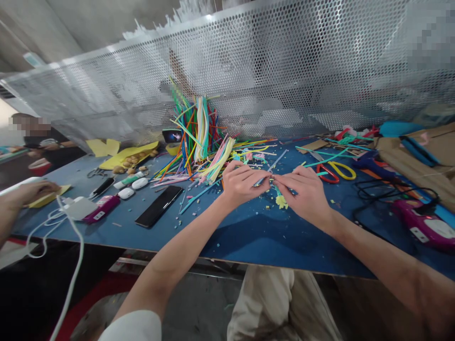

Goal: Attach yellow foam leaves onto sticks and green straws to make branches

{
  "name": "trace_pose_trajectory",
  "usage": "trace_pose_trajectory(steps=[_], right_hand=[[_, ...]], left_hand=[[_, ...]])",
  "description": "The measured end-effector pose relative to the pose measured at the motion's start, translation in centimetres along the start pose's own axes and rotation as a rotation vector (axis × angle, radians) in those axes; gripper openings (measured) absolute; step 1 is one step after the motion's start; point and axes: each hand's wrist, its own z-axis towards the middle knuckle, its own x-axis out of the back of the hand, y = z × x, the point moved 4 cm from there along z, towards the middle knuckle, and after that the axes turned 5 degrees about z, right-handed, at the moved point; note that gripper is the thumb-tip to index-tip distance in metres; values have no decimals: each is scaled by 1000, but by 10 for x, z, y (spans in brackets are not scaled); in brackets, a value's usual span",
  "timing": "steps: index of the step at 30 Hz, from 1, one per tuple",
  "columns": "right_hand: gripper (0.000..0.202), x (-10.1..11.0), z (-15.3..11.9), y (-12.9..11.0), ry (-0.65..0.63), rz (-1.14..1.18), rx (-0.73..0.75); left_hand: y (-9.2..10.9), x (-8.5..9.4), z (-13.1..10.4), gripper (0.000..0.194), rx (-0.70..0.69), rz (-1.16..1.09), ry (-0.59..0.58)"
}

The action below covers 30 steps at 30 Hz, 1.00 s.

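Above the blue table (249, 237), my left hand (243, 182) and my right hand (304, 194) meet at the fingertips. Both are closed in a pinch on a thin blue-grey pipe cleaner (278, 161), one end of which sticks up between them. The exact spot where the fingers press is partly hidden. Just below my right fingertips is a small yellow fuzzy piece (281, 202) with a bit of green by it; whether it hangs or lies on the table I cannot tell. Small cut bits are scattered around.
Bundles of coloured pipe cleaners (202, 132) stand behind my left hand. Red-and-yellow-handled scissors (341, 170) lie to the right, near a purple power strip (423, 222) and black cable. A phone (159, 206) lies left. Another person's hand (37, 192) is at far left.
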Motion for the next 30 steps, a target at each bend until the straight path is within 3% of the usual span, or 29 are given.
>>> trace_pose_trajectory(steps=[14, 21, 30], right_hand=[[24, 2, -1, 0, 31, 18, 31], [29, 4, -1, 1, 7, -10, 102], [32, 4, -1, 4, -23, 14, 121]], left_hand=[[-4, -4, -4, 5, 20, 5, -87], [-6, -1, -4, 15, -35, -55, -7], [-4, -1, -2, 8, -12, -58, -55]])
